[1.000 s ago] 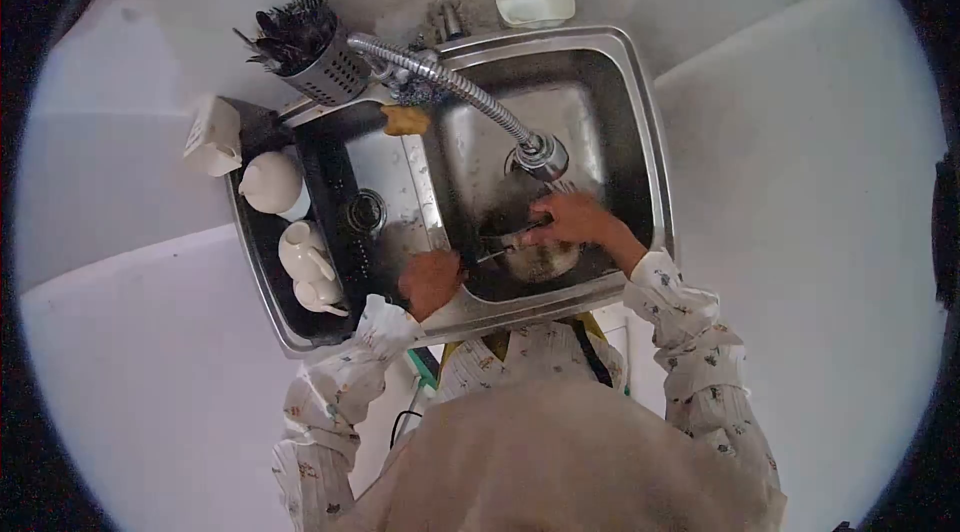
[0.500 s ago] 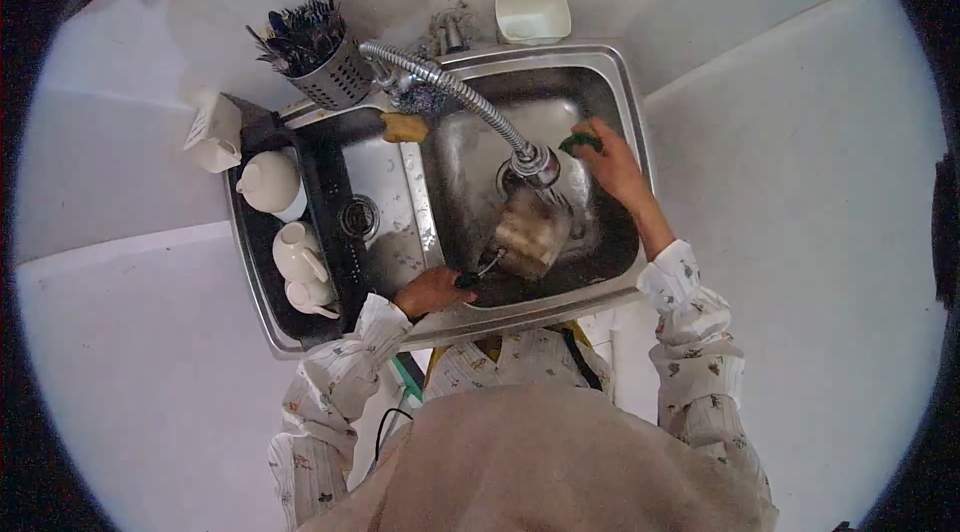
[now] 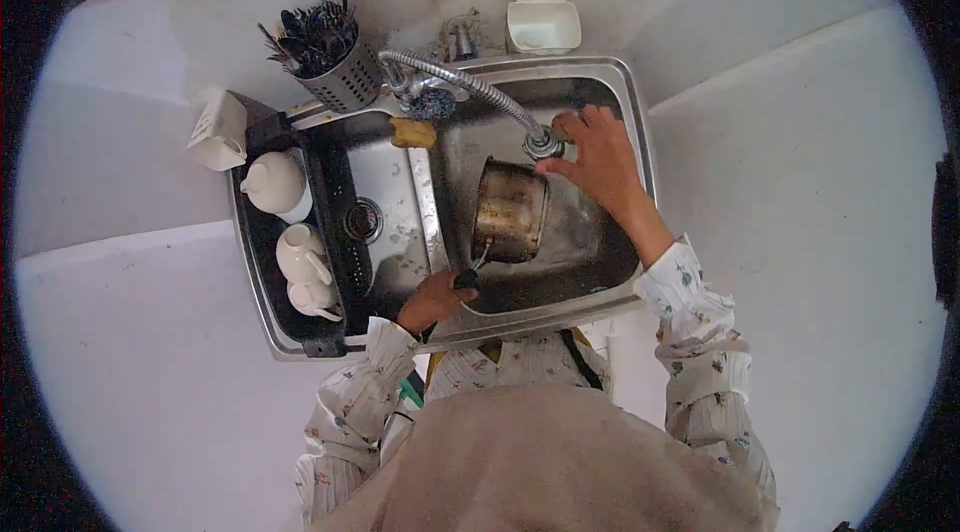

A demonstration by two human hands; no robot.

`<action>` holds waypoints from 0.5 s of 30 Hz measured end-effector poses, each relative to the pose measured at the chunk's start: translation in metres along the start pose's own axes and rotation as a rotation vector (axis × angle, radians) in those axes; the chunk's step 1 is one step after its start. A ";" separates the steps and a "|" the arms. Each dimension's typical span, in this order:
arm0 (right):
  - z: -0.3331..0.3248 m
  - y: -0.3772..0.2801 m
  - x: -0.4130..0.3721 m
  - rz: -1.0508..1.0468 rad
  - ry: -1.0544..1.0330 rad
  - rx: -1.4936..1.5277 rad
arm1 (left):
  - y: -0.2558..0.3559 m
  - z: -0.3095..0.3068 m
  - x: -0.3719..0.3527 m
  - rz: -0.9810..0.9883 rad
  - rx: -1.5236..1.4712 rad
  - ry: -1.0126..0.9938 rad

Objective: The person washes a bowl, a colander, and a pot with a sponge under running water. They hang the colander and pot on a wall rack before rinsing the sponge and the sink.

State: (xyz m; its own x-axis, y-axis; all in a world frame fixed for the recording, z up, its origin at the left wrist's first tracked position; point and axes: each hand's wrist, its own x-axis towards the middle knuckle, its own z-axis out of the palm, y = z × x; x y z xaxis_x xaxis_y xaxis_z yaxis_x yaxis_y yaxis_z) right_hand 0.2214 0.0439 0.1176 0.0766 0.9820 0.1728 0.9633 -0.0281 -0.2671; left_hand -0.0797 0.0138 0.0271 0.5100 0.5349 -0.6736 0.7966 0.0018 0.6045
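Note:
My left hand (image 3: 436, 300) is closed round the dark handle of a saucepan (image 3: 512, 214) in the right sink basin. The saucepan lies tipped, its metal side stained brown and black. My right hand (image 3: 604, 160) is at the spray head (image 3: 543, 143) of the flexible metal faucet (image 3: 470, 82), with thumb and fingers about it. A trace of dark green shows by the fingertips; the rest of it is hidden. No water spray shows.
A yellow sponge (image 3: 413, 134) lies on the basin divider, with a steel wool scrubber (image 3: 432, 104) behind it. A perforated cutlery holder (image 3: 345, 80) stands at the back left. A black rack (image 3: 330, 232) holds a cream teapot (image 3: 277, 184) and cups (image 3: 304, 254). A cream container (image 3: 543, 28) sits behind the sink.
My right hand has moved left from the basin's right side to the spray head. The spray has stopped. The saucepan has turned in my left hand, showing its side more upright.

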 end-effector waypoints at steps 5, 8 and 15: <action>0.007 0.006 0.023 -0.013 0.038 -0.048 | -0.013 0.014 0.004 0.018 0.028 -0.115; 0.000 0.002 0.028 -0.028 0.018 -0.058 | -0.002 0.010 -0.002 -0.055 -0.001 -0.185; 0.001 0.006 0.012 0.055 -0.206 0.090 | -0.020 0.028 0.017 0.107 -0.084 -0.109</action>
State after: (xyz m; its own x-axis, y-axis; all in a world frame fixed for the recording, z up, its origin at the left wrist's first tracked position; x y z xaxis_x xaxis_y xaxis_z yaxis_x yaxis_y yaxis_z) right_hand 0.2282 0.0557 0.1175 0.0652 0.9971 -0.0393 0.9315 -0.0749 -0.3558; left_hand -0.0779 -0.0002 -0.0085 0.6265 0.4408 -0.6429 0.7081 0.0229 0.7058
